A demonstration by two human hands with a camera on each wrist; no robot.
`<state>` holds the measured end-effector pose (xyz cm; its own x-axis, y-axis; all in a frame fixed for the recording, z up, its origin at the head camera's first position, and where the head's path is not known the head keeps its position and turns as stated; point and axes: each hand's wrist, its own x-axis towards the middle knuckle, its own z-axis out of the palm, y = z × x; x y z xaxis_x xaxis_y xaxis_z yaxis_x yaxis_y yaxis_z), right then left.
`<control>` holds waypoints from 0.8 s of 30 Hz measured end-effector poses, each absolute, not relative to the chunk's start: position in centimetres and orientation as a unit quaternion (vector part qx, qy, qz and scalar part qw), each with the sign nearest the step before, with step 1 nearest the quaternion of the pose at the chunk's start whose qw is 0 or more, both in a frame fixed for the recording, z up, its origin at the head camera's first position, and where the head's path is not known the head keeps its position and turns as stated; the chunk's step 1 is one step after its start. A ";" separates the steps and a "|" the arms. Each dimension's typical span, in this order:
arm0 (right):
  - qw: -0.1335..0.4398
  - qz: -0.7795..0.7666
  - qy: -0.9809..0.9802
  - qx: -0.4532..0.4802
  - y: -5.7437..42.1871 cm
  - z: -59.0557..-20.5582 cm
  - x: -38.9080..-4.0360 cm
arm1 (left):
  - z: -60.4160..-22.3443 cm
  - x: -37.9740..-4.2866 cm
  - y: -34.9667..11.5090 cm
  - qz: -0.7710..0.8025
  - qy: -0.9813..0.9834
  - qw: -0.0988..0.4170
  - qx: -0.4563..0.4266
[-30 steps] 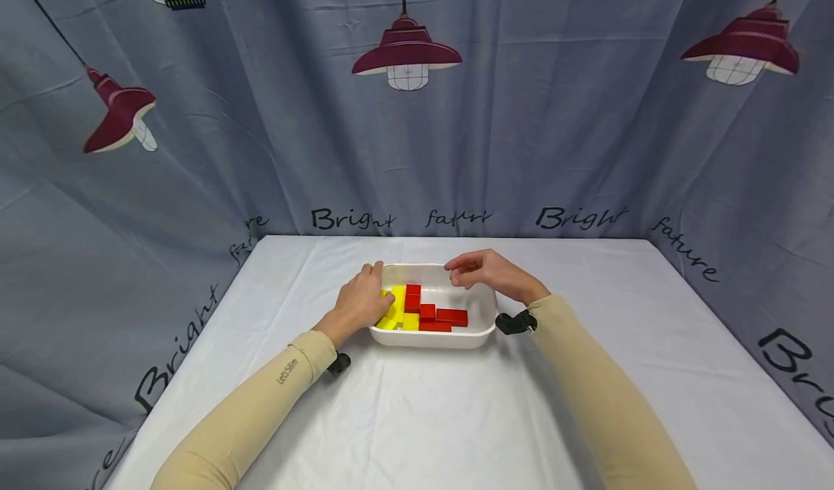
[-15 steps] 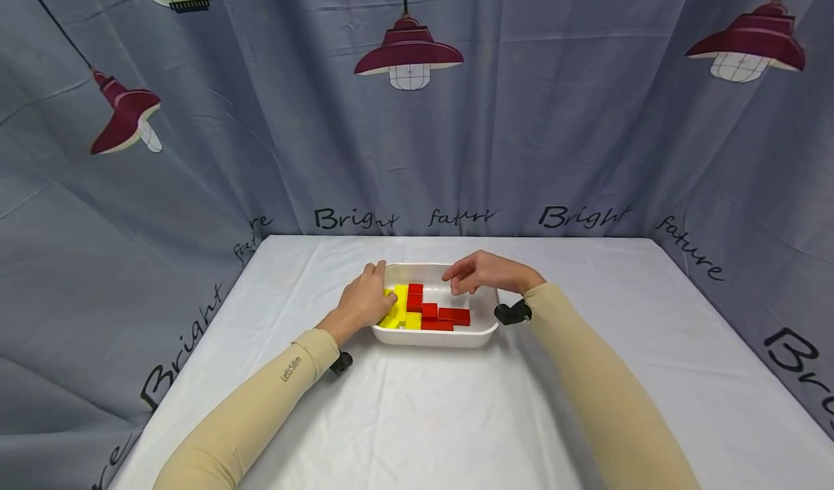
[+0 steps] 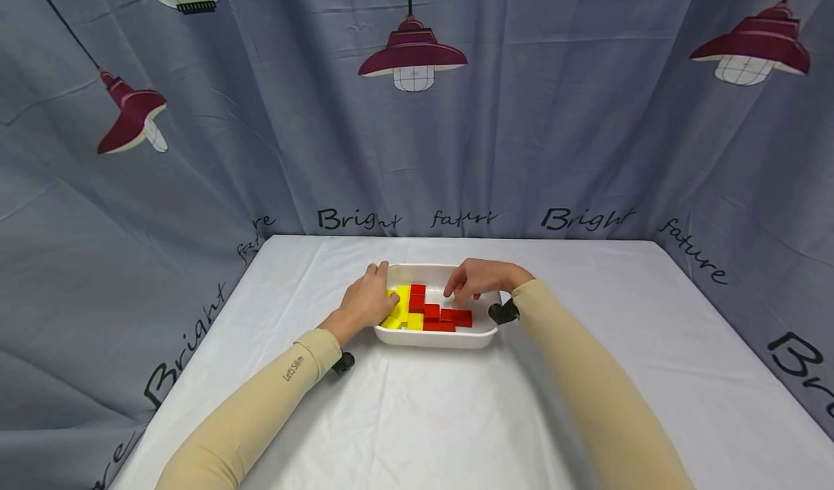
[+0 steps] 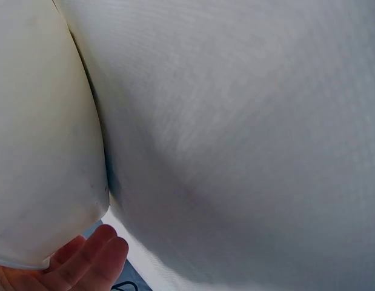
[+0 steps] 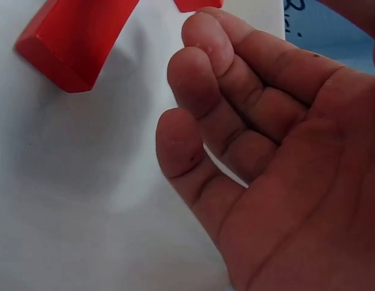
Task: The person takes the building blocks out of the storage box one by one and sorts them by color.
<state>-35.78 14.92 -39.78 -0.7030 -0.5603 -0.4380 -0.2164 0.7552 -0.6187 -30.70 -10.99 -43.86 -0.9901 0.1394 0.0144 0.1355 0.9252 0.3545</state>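
A white rectangular tray (image 3: 436, 339) holds yellow blocks (image 3: 404, 302) at its left and red blocks (image 3: 456, 318) toward the middle and front. My left hand (image 3: 366, 300) grips the tray's left end, thumb over the rim by the yellow blocks. In the left wrist view its fingers (image 4: 102, 257) lie against the tray's outer wall. Inside the tray's right part hovers my right hand (image 3: 485, 276), fingers loosely bent and pointing down. In the right wrist view that palm holds nothing, and a red block (image 5: 72, 48) lies a little apart from the fingertips.
The tray stands on a table with a white cloth (image 3: 430, 410). Behind the table hangs a grey-blue curtain (image 3: 554, 135) printed with lamps and lettering. The tray's raised walls surround the blocks.
My right hand has dropped lower into the tray, its fingertips now turned down near the red blocks. The left hand keeps its grip on the tray. The whole view has shifted slightly.
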 end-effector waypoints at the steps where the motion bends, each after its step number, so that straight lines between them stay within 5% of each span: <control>1: 0.320 -0.268 0.883 -0.215 14.8 -39.8 -35.7 | -43.8 -30.7 -11.0 0.181 0.981 0.006 0.071; 24: 0.347 -0.206 0.893 -0.197 13.5 -41.1 -36.0 | -43.8 -30.8 -11.0 0.180 0.981 0.013 0.066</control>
<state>-36.01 13.52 -41.13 -0.6810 -0.4948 -0.5399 -0.2091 0.8379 -0.5042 -30.80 -10.99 -43.82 -0.9908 0.1351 -0.0023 0.1255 0.9266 0.3546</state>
